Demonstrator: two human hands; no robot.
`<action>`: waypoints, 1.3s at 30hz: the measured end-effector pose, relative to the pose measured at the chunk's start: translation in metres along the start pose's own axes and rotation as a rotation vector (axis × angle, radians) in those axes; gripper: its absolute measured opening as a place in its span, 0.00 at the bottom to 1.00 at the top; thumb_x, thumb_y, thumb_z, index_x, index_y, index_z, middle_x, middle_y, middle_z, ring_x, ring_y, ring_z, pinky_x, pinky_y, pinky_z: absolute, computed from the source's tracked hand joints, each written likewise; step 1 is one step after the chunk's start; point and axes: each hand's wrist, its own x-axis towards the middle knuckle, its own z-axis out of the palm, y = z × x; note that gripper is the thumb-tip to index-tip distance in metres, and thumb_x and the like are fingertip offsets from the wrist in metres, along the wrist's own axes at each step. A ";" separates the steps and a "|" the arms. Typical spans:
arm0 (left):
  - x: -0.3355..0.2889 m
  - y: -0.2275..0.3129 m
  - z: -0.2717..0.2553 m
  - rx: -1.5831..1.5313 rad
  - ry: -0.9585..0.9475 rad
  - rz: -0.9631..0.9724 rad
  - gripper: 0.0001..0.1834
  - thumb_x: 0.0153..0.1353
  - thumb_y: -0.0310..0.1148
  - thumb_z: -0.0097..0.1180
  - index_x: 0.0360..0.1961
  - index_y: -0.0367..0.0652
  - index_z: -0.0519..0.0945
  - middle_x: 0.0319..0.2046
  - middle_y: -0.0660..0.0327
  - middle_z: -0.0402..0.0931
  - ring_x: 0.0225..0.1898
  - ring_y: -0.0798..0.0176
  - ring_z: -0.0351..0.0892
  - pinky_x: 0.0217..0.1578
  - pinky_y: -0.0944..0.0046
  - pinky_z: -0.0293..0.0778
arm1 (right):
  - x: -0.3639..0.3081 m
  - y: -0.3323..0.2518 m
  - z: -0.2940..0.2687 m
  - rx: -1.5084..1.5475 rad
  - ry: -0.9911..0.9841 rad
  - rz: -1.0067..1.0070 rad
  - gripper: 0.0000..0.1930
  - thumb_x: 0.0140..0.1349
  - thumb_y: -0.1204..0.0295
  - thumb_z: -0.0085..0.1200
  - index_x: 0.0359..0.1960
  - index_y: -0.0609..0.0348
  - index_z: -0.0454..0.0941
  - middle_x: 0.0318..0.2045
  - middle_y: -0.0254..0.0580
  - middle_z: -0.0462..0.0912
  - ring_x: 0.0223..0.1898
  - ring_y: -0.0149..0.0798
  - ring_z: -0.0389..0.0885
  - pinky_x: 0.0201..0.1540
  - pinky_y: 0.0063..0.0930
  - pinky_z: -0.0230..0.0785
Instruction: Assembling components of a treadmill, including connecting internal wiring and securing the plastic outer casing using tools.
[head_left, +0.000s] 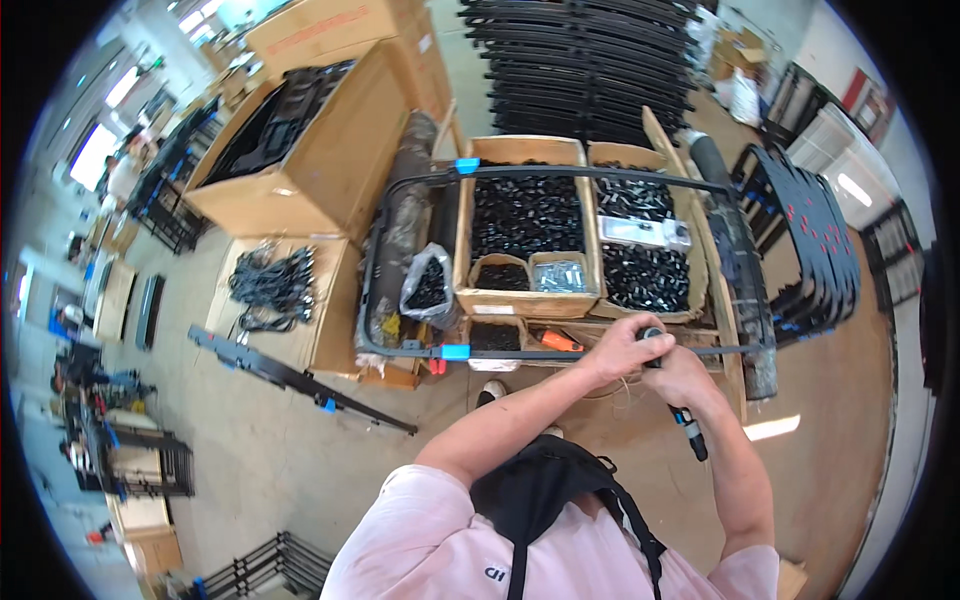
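My left hand (622, 350) is closed at the near bar of a black rectangular frame (650, 177) with rounded corners. A small black piece shows at its fingertips; what it is I cannot make out. Right beside it, my right hand (686, 380) grips a black stick-shaped power tool (690, 432) with a blue band. The tool's lower end sticks out below the fist toward me. Blue pads (456, 352) sit on the frame, which lies across two padded side rails, over open boxes of small parts.
A wooden box (591, 255) of black parts stands under the frame, with a clear bag (428, 285) to its left. An orange-handled tool (560, 341) lies near the front. Left are a tall carton (330, 165) and cables (272, 285); stacked black frames (580, 70) rise behind.
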 end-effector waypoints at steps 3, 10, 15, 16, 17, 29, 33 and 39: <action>-0.001 0.006 0.001 -0.039 -0.007 0.007 0.18 0.67 0.48 0.68 0.41 0.42 0.82 0.34 0.70 0.75 0.37 0.75 0.71 0.39 0.67 0.72 | 0.001 0.004 0.000 0.024 0.013 -0.018 0.23 0.58 0.60 0.61 0.48 0.67 0.82 0.44 0.64 0.88 0.49 0.61 0.87 0.49 0.48 0.77; -0.002 0.010 0.002 -0.054 0.023 0.009 0.18 0.67 0.47 0.68 0.39 0.41 0.82 0.32 0.69 0.76 0.35 0.75 0.72 0.38 0.66 0.73 | 0.000 0.004 -0.003 0.097 0.047 -0.008 0.18 0.47 0.69 0.63 0.40 0.66 0.81 0.33 0.49 0.87 0.37 0.44 0.86 0.41 0.39 0.76; 0.000 0.023 0.009 -0.014 0.051 0.113 0.19 0.66 0.46 0.68 0.40 0.39 0.82 0.34 0.64 0.78 0.39 0.71 0.75 0.41 0.62 0.74 | -0.006 -0.002 -0.017 0.012 0.050 -0.118 0.19 0.53 0.69 0.59 0.46 0.66 0.81 0.38 0.59 0.88 0.43 0.54 0.89 0.45 0.44 0.77; 0.004 0.024 0.001 0.138 0.089 0.257 0.20 0.65 0.46 0.68 0.40 0.38 0.81 0.36 0.62 0.78 0.40 0.69 0.75 0.43 0.61 0.74 | -0.003 -0.008 -0.021 0.009 0.051 -0.134 0.19 0.53 0.69 0.59 0.46 0.66 0.81 0.38 0.59 0.88 0.43 0.54 0.89 0.45 0.44 0.77; 0.005 0.039 -0.001 0.124 0.070 0.289 0.19 0.64 0.46 0.69 0.39 0.39 0.80 0.38 0.59 0.76 0.44 0.64 0.75 0.48 0.59 0.73 | -0.009 -0.014 -0.028 0.054 0.095 -0.182 0.18 0.54 0.70 0.60 0.46 0.66 0.81 0.38 0.58 0.88 0.42 0.54 0.89 0.45 0.44 0.77; 0.000 0.072 -0.174 0.246 0.175 0.520 0.16 0.66 0.43 0.65 0.32 0.42 0.76 0.37 0.57 0.74 0.46 0.52 0.74 0.53 0.54 0.69 | 0.093 -0.135 -0.003 0.157 0.031 -0.205 0.31 0.54 0.62 0.69 0.59 0.63 0.77 0.47 0.59 0.87 0.48 0.50 0.89 0.52 0.41 0.79; -0.043 0.039 -0.261 0.263 0.532 0.276 0.17 0.72 0.42 0.59 0.33 0.39 0.81 0.42 0.56 0.78 0.49 0.53 0.77 0.56 0.55 0.71 | 0.131 -0.198 0.032 -0.149 0.094 -0.435 0.41 0.49 0.59 0.71 0.67 0.58 0.75 0.51 0.66 0.85 0.50 0.62 0.87 0.55 0.51 0.80; -0.052 0.023 -0.343 -0.200 0.489 -0.521 0.33 0.73 0.61 0.56 0.57 0.37 0.80 0.42 0.60 0.83 0.38 0.63 0.80 0.42 0.59 0.78 | 0.203 -0.240 0.082 -0.372 0.132 -0.621 0.43 0.51 0.62 0.71 0.69 0.63 0.68 0.44 0.58 0.84 0.43 0.58 0.88 0.47 0.48 0.83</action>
